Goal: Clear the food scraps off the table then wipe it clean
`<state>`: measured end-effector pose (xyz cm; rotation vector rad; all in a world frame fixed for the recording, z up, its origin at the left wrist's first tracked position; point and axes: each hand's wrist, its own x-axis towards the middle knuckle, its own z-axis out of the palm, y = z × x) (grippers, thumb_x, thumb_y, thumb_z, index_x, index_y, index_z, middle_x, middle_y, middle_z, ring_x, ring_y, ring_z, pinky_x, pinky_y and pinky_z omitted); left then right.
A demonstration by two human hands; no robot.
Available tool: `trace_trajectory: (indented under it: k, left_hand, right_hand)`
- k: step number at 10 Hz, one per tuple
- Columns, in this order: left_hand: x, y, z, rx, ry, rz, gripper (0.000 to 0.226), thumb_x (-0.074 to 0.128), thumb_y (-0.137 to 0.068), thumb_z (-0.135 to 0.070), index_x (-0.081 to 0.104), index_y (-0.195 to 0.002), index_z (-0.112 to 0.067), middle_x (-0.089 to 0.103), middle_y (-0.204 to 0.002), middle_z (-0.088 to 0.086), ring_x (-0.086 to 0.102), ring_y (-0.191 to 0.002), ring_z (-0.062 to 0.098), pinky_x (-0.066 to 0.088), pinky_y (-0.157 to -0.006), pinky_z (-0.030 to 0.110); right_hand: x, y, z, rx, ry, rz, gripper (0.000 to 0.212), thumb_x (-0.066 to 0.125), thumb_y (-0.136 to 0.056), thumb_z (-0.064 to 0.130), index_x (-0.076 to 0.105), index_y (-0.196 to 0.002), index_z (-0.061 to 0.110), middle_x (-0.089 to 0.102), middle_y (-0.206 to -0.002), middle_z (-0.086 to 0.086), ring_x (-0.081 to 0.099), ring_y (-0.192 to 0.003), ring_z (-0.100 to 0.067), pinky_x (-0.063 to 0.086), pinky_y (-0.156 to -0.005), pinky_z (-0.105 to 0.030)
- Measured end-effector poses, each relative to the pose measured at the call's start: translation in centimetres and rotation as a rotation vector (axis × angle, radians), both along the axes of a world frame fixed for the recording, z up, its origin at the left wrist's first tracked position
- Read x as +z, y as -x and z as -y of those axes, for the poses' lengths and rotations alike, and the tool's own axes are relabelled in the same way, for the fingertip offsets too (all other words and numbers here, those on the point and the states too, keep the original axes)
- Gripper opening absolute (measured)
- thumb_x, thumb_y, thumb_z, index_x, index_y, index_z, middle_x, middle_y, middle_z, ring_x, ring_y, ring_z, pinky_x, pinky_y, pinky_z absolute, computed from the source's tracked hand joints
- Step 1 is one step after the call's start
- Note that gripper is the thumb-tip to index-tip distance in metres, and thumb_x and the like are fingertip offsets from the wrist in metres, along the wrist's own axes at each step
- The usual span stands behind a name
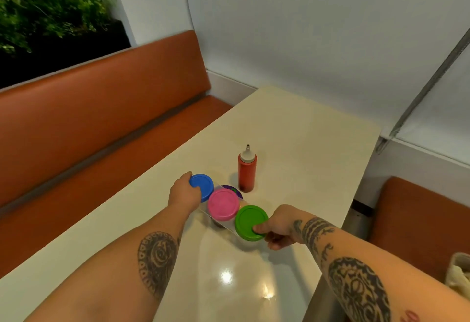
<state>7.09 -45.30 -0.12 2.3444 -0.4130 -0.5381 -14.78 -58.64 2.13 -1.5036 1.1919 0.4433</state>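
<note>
Left hand (183, 193): fingers curled round the rim of the round blue plastic lid (203, 185). Right hand (276, 228): the round green plastic lid (248, 221) is pinched, thumb on top, fingers curled beneath. The round pink plastic lid (223, 204) sits between the two, all three touching in a row. They appear to be joined by a clear plastic band (227, 225), so the two-ended grip is judged to be for moving the set as one.

A purple-lidded pot (232, 190) and a soft red squeeze bottle with white nozzle (247, 173) stand just behind. The glossy cream rectangular table (292, 131) reflects the lamps. No food scraps can be made out on it. A pale crumpled cloth (457, 270) lies at the lower right edge, off the table.
</note>
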Motion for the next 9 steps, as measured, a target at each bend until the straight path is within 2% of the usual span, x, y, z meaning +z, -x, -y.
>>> trace_trajectory:
  k: [1,3,5,6,7,8,9]
  left_hand:
    - [-0.5,-0.3,0.1,0.015,-0.001,0.024,0.058,0.053,-0.101,-0.007,0.037,-0.156,-0.013,0.045,-0.154,0.013,0.047,-0.137,0.035,0.043,-0.111,0.047]
    - [-1.2,-0.9,0.3,-0.008,-0.056,0.050,0.056,0.050,-0.103,-0.010,0.035,-0.157,-0.014,0.043,-0.157,0.011,0.045,-0.140,0.036,0.041,-0.113,0.049]
    - [-0.8,-1.2,0.4,-0.090,-0.233,0.120,0.053,0.050,-0.103,-0.015,0.036,-0.154,-0.013,0.049,-0.147,0.015,0.052,-0.132,0.036,0.047,-0.104,0.047]
    - [-0.3,-1.3,0.2,-0.097,-0.316,0.125,0.050,0.054,-0.102,-0.020,0.040,-0.149,-0.012,0.054,-0.140,0.015,0.055,-0.127,0.035,0.049,-0.100,0.045]
    - [0.0,-1.9,-0.2,-0.120,-0.346,0.121,0.052,0.056,-0.102,-0.023,0.040,-0.150,-0.012,0.056,-0.140,0.014,0.056,-0.126,0.034,0.049,-0.101,0.044]
    - [0.0,-2.3,-0.1,-0.148,-0.387,0.134,0.053,0.055,-0.102,-0.026,0.038,-0.151,-0.013,0.056,-0.141,0.013,0.056,-0.126,0.033,0.049,-0.101,0.044]
    - [0.8,-2.4,0.5,-0.153,-0.449,0.150,0.052,0.051,-0.102,-0.023,0.038,-0.151,-0.012,0.053,-0.145,0.012,0.053,-0.130,0.032,0.048,-0.103,0.041]
  right_hand:
    - [-0.1,-0.6,-0.2,-0.015,-0.022,0.025,0.035,0.084,-0.084,0.024,0.062,-0.089,-0.002,0.064,-0.074,-0.013,0.060,-0.050,-0.020,0.063,-0.061,-0.032]
    - [-0.4,-1.1,0.0,0.004,-0.004,0.024,0.038,0.086,-0.081,0.026,0.064,-0.092,-0.003,0.066,-0.078,-0.014,0.060,-0.053,-0.021,0.064,-0.066,-0.036]
    - [0.1,-1.2,-0.1,0.097,0.103,-0.004,0.043,0.081,-0.086,0.035,0.063,-0.100,-0.002,0.070,-0.087,-0.011,0.065,-0.064,-0.022,0.064,-0.071,-0.035]
    - [0.5,-1.5,0.6,0.155,0.191,-0.011,0.041,0.077,-0.089,0.037,0.060,-0.096,0.000,0.070,-0.089,-0.010,0.064,-0.059,-0.020,0.064,-0.073,-0.037]
    - [0.9,-1.9,1.1,0.215,0.192,-0.024,0.043,0.075,-0.090,0.036,0.060,-0.103,-0.002,0.070,-0.088,-0.010,0.064,-0.058,-0.020,0.064,-0.074,-0.038]
    - [1.0,-1.9,1.1,0.260,0.192,-0.054,0.043,0.075,-0.090,0.040,0.061,-0.098,-0.001,0.071,-0.088,-0.009,0.065,-0.061,-0.020,0.064,-0.078,-0.041]
    - [2.1,-1.3,1.3,0.344,0.275,-0.134,0.048,0.068,-0.092,0.053,0.058,-0.088,0.006,0.074,-0.097,-0.008,0.065,-0.063,-0.019,0.063,-0.073,-0.035]
